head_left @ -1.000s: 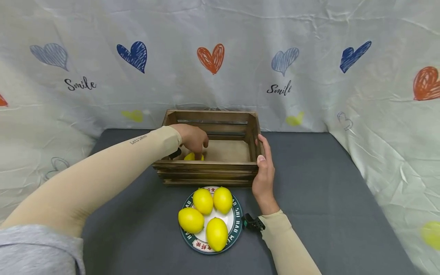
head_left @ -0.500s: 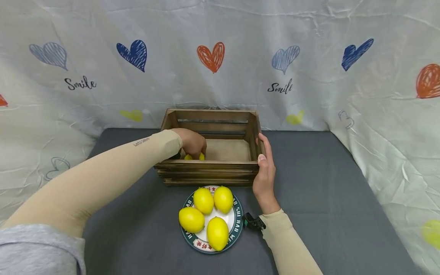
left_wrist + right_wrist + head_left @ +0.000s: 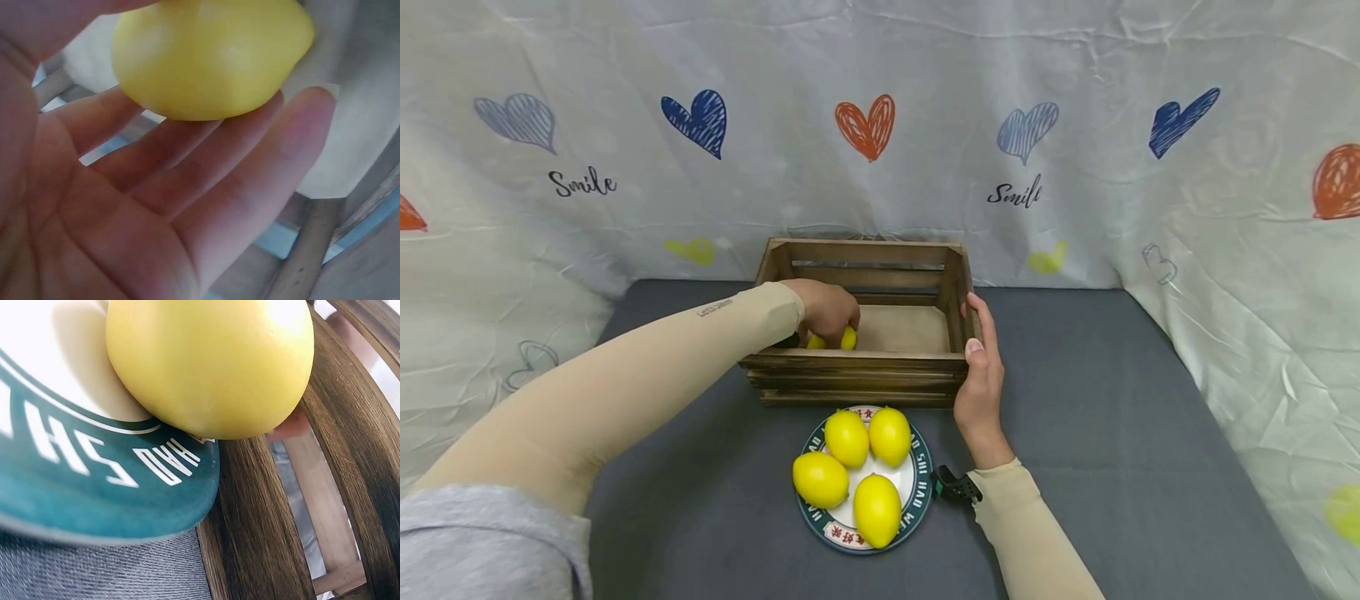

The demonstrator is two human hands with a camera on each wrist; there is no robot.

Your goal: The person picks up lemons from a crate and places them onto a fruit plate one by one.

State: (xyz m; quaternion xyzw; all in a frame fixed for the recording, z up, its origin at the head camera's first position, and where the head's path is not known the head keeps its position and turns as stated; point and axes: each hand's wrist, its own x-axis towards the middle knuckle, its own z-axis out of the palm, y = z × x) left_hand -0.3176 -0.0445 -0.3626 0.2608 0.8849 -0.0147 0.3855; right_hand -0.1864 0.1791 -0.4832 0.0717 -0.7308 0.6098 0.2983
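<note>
A slatted wooden crate (image 3: 857,379) stands at the back of the table. My left hand (image 3: 827,310) reaches down into its left part and holds a yellow lemon (image 3: 212,59) between thumb and fingers. In the head view only bits of yellow show around that hand, the front wall hiding the rest. At the crate's right front corner, my right hand (image 3: 981,387) grips the side wall, thumb at the front rim. Before the crate lies a round plate (image 3: 917,492) with a green lettered rim. It bears several lemons (image 3: 877,510), one of them large in the right wrist view.
A dark grey cloth (image 3: 1120,450) covers the table. Behind and beside it hangs a pale curtain (image 3: 925,50) printed with hearts. The plate sits close to the crate's front wall, left of my right wrist and its black strap (image 3: 955,486).
My left hand has sunk lower in the crate and its fingers have closed round a lemon. My right hand and the plate stay put; the view has shifted slightly.
</note>
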